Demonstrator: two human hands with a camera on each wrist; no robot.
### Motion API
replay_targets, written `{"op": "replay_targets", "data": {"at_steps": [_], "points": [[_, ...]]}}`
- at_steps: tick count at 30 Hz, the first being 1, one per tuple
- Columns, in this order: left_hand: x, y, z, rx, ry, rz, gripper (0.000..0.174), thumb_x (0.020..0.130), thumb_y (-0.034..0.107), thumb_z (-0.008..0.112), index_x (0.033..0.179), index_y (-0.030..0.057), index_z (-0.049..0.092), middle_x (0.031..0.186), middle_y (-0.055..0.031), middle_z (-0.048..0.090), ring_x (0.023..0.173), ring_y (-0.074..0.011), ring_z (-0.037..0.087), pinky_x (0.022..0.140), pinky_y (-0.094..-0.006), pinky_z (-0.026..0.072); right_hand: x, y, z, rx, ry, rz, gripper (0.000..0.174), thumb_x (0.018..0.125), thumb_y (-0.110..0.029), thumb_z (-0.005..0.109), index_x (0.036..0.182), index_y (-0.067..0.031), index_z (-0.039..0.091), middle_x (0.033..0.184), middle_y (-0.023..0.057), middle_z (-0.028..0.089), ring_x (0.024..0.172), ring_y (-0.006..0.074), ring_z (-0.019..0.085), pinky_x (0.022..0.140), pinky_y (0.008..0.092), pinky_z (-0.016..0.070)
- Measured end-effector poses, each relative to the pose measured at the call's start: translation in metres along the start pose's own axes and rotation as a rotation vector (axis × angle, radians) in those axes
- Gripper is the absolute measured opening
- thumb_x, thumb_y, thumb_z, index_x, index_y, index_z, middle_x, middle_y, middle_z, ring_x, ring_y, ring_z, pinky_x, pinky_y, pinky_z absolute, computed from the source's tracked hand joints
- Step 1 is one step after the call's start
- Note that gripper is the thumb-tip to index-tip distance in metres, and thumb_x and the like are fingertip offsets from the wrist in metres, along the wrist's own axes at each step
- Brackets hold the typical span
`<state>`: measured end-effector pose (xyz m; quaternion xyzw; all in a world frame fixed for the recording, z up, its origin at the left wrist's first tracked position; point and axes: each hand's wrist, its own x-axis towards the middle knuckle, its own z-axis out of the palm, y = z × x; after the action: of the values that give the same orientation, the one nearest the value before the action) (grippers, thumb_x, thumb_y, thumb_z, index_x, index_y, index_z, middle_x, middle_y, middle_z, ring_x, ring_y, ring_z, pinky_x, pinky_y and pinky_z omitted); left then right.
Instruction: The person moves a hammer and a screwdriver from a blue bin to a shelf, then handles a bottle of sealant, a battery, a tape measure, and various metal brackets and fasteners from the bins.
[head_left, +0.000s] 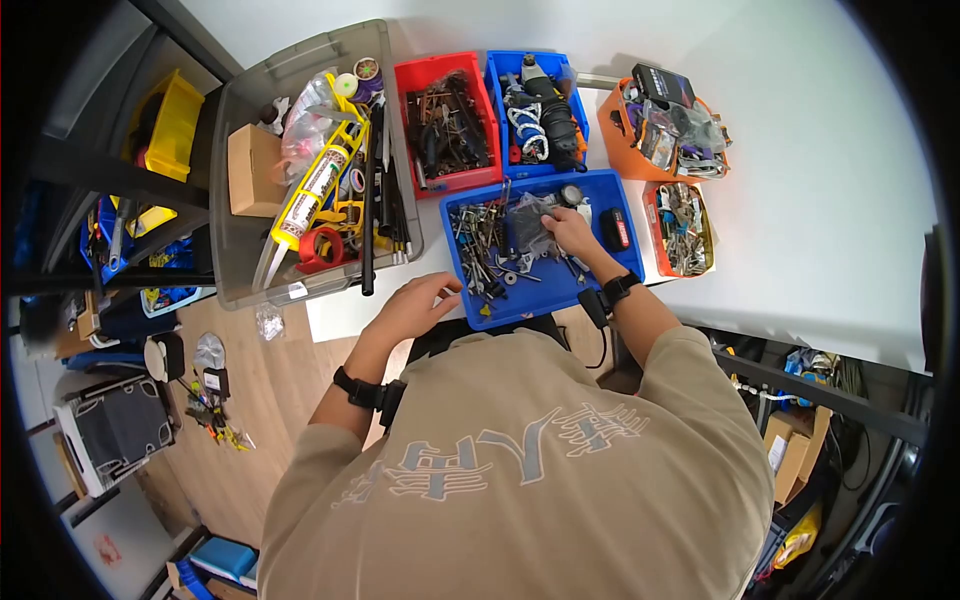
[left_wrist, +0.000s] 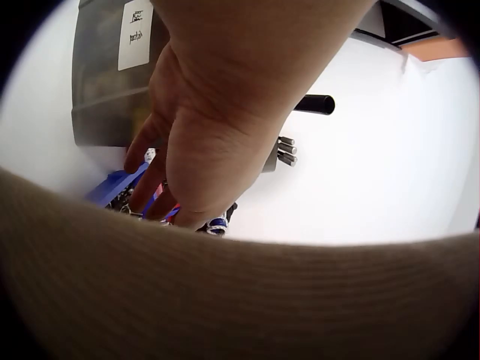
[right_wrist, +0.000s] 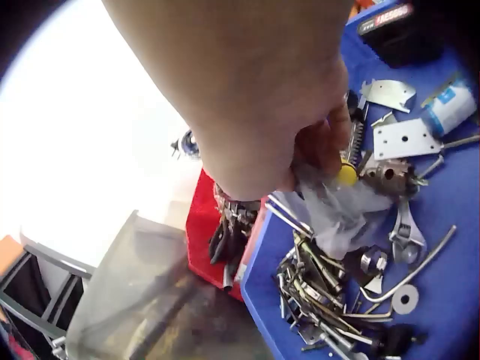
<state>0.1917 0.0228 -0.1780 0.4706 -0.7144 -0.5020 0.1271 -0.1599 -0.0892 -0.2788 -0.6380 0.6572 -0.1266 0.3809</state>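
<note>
A blue tray (head_left: 545,292) of bolts, screws and metal parts lies on the table in front of the person. Over its upper middle, the right hand (head_left: 571,232) pinches a clear plastic bag (head_left: 527,224); in the right wrist view the bag (right_wrist: 341,217) hangs from the fingers above the loose hardware. The left hand (head_left: 417,304) hovers by the tray's left edge with relaxed, slightly bent fingers and holds nothing. From the left wrist, that hand (left_wrist: 202,142) shows mostly its palm side, its fingertips partly hidden.
A large grey bin (head_left: 235,255) with a caulking gun stands at the left. Behind the tray are a red bin (head_left: 455,182) and a blue bin (head_left: 497,70) with tools. Two orange containers (head_left: 612,150) stand at the right. A black battery (head_left: 614,229) lies inside the tray.
</note>
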Motion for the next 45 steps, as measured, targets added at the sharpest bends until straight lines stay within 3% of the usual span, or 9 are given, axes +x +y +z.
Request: {"op": "replay_targets", "data": {"at_steps": [3,10,17,23,26,31,35,38,45], "points": [[0.013,0.0,0.006,0.006,-0.019,0.027,0.039,0.096,0.024,0.067,0.129,0.0043,0.057,0.122,-0.0155,0.068,0.106,-0.0281,0.069,0.091,-0.0402,0.0533,-0.012,0.001,-0.008,0.579,-0.112,0.185,0.029,0.104,-0.027,0.056,0.104,-0.0011,0.07,0.097,0.0075,0.072,0.089,0.027,0.069,0.079,0.0415,0.0513],[0.054,0.018,0.017,-0.183,0.039,0.021,0.092,0.09,0.03,0.079,0.156,0.0051,0.02,0.149,-0.0272,0.048,0.124,-0.0354,0.062,0.096,-0.0412,0.0529,-0.057,-0.028,-0.039,1.491,-0.265,0.121,0.04,0.109,-0.028,0.043,0.133,0.0008,0.057,0.131,0.0127,0.065,0.121,0.0249,0.062,0.107,0.04,0.0456],[0.094,0.037,0.029,-1.052,-0.104,0.082,0.094,0.09,0.026,0.08,0.159,0.0125,0.017,0.145,-0.0165,0.051,0.127,-0.0303,0.059,0.096,-0.0436,0.0566,-0.086,-0.035,-0.06,1.879,-0.479,-0.132,0.039,0.108,-0.028,0.044,0.137,-0.0047,0.056,0.132,0.0093,0.065,0.122,0.0248,0.061,0.108,0.0415,0.0443],[0.118,0.09,0.036,-1.186,-0.052,0.12,0.056,0.092,0.014,0.076,0.141,0.007,0.049,0.124,-0.0057,0.065,0.109,-0.0224,0.068,0.088,-0.0373,0.0577,-0.086,-0.044,-0.071,1.535,-0.362,0.025,0.042,0.109,-0.036,0.044,0.14,-0.0083,0.052,0.13,0.0058,0.065,0.118,0.0204,0.063,0.103,0.0395,0.0489],[0.131,0.121,0.032,-0.32,0.089,0.27,0.019,0.094,0.005,0.071,0.111,0.0025,0.064,0.097,-0.0078,0.073,0.09,-0.0203,0.071,0.077,-0.0301,0.0538,-0.089,-0.054,-0.092,1.069,-0.194,0.271,0.059,0.108,-0.056,0.037,0.152,-0.0168,0.037,0.148,0.0101,0.05,0.13,0.0268,0.055,0.104,0.0544,0.0473],[0.173,0.161,0.068,-0.086,0.14,0.368,0.022,0.092,0.003,0.066,0.114,0.0027,0.064,0.099,-0.0173,0.071,0.085,-0.0353,0.071,0.077,-0.0344,0.0557,-0.112,-0.048,-0.141,1.511,-0.353,0.38,0.08,0.098,-0.076,0.029,0.151,-0.0154,0.037,0.142,0.0113,0.051,0.13,0.031,0.053,0.108,0.0601,0.0427],[0.225,0.196,0.099,0.017,0.247,0.53,0.025,0.089,0.0,0.064,0.114,0.0058,0.065,0.108,-0.014,0.072,0.096,-0.0361,0.071,0.079,-0.0417,0.0577,-0.091,0.007,-0.158,1.773,-0.188,0.026,0.064,0.102,-0.065,0.042,0.145,-0.0163,0.042,0.132,0.0106,0.055,0.124,0.0279,0.057,0.101,0.0546,0.0511],[0.267,0.212,0.114,0.325,0.148,0.603,0.05,0.086,0.008,0.071,0.135,0.0122,0.059,0.128,-0.0144,0.067,0.111,-0.0379,0.067,0.089,-0.0412,0.0568,-0.073,0.041,-0.199,1.518,0.064,0.113,0.039,0.098,-0.023,0.068,0.131,-0.013,0.051,0.118,0.0066,0.063,0.101,0.02,0.066,0.082,0.0374,0.0593],[0.319,0.238,0.111,0.32,0.049,0.388,0.062,0.089,0.023,0.077,0.143,0.0118,0.05,0.157,-0.0122,0.043,0.133,-0.0373,0.053,0.105,-0.0431,0.0494,0.018,0.175,-0.367,0.574,0.642,0.075,0.045,0.088,-0.034,0.071,0.117,-0.003,0.058,0.096,0.0139,0.069,0.082,0.0208,0.064,0.071,0.0364,0.0522]]}}
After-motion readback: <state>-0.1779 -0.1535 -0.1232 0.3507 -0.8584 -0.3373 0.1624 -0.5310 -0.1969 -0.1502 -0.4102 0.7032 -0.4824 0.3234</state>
